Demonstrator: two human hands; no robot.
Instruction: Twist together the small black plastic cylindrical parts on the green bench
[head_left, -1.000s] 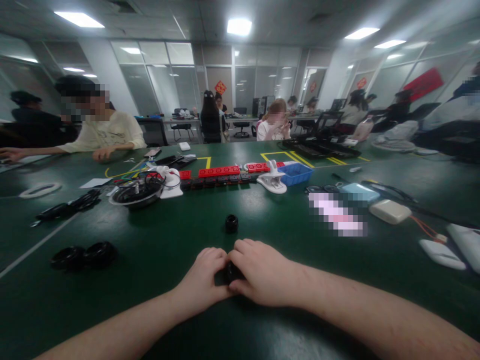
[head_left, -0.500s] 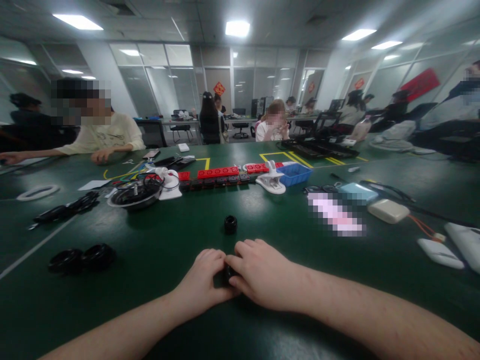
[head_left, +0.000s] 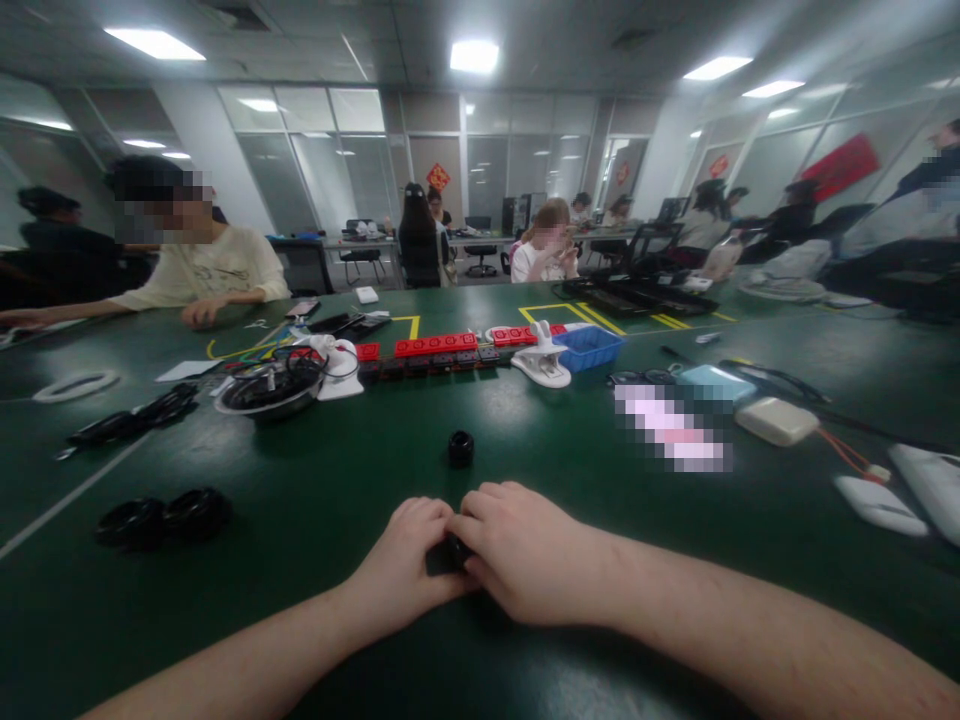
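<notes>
My left hand (head_left: pixel 401 555) and my right hand (head_left: pixel 521 555) meet low in the middle of the view, both closed around a glossy black round part (head_left: pixel 456 547). Fingers hide most of this part, so its exact kind cannot be made out. My right fingers lie over its top and right side; my left fingers and thumb curl round its left. Just beyond my hands, a small black ring-shaped piece (head_left: pixel 461 449) stands on the green table (head_left: pixel 360 460). Two larger black rings (head_left: pixel 163 518) lie side by side to the left of my left hand.
Farther back are a metal bowl of black parts (head_left: pixel 268 390), red power strips (head_left: pixel 436 344), a white clip stand (head_left: pixel 543 362) and a blue bin (head_left: pixel 591 347). A beige case (head_left: pixel 777 421) and cables lie right. A person (head_left: pixel 217 265) sits at far left.
My right hand has shifted and turned very slightly on the black round part, covering a little more of it. My left hand stays nearly still.
</notes>
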